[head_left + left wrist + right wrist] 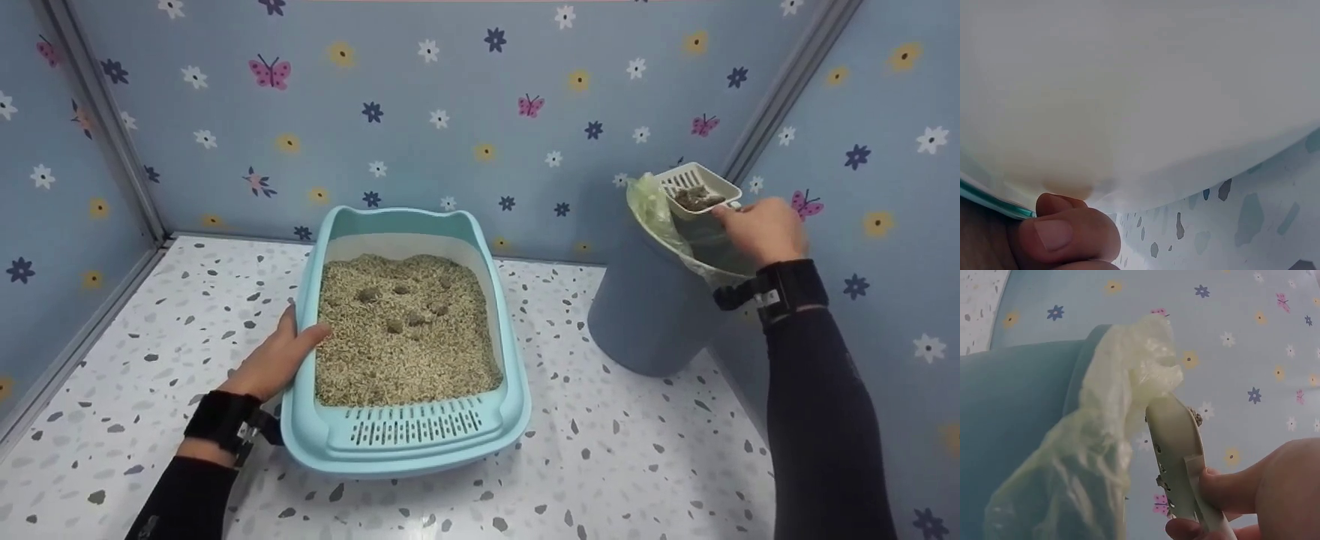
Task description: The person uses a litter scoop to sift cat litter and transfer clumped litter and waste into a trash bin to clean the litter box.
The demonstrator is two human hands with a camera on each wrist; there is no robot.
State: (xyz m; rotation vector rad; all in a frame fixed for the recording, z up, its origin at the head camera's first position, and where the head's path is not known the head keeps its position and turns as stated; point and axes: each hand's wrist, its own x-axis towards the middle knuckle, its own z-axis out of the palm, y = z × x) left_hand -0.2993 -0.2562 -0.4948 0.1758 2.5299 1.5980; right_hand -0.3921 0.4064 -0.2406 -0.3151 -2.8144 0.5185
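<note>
- Fingers of the left hand lie against the outer left wall of the litter box; the thumb hooks over its rim toward the litter, so the hand grips the rim.
- Just right of that hand, the pale blue litter box sits on the speckled tabletop, its near lip pierced by rows of slots.
- Inside the box, beige litter fills the tray, with several darker clumps lying on top toward the far half.
- Right of the box and apart from it stands a blue-grey bin, lined with a thin yellowish bag that spills over its rim.
- At the bin's mouth, the right hand holds a white slotted scoop by its handle; the right wrist view shows the thumb pressed on one side of the handle and another finger curled under it.
- The scoop carries a dark clump, and its bowl rests against the bunched bag at the top of the bin.
- Both forearms wear dark sleeves with a black strap at each wrist.
- Behind everything, blue walls are printed with flowers and pink butterflies; no brand, label or lettering can be read anywhere.
</note>
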